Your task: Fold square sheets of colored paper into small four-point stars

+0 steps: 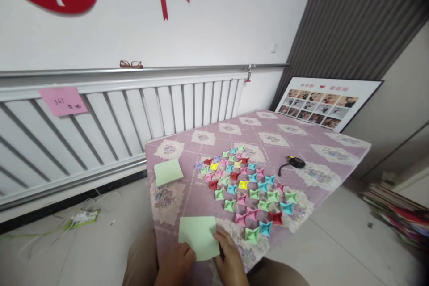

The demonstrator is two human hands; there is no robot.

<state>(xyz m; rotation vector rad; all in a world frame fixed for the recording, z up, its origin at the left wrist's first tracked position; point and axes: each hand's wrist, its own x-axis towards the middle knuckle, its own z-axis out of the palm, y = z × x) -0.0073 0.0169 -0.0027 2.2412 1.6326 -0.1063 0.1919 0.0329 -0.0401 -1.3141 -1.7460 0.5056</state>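
A flat, pale green square sheet of paper [198,234] is near the table's front edge, between my two hands. My left hand [177,261] has its fingers curled at the sheet's lower left edge. At the lower right edge, my right hand [229,254] pinches the sheet between thumb and fingers. A stack of pale green paper [168,172] lies at the table's left side. Several small folded paper pieces [243,184] in pink, green, blue, red, yellow and purple stand in slanting rows to the right of and beyond my hands.
The table wears a purple flowered cloth [201,149]. A coiled black cable [296,162] lies at its right. Behind are a white radiator [191,103] with a pink note [63,101], glasses [131,64] on a ledge, and a photo board [321,98]. Books [398,214] are stacked on the floor.
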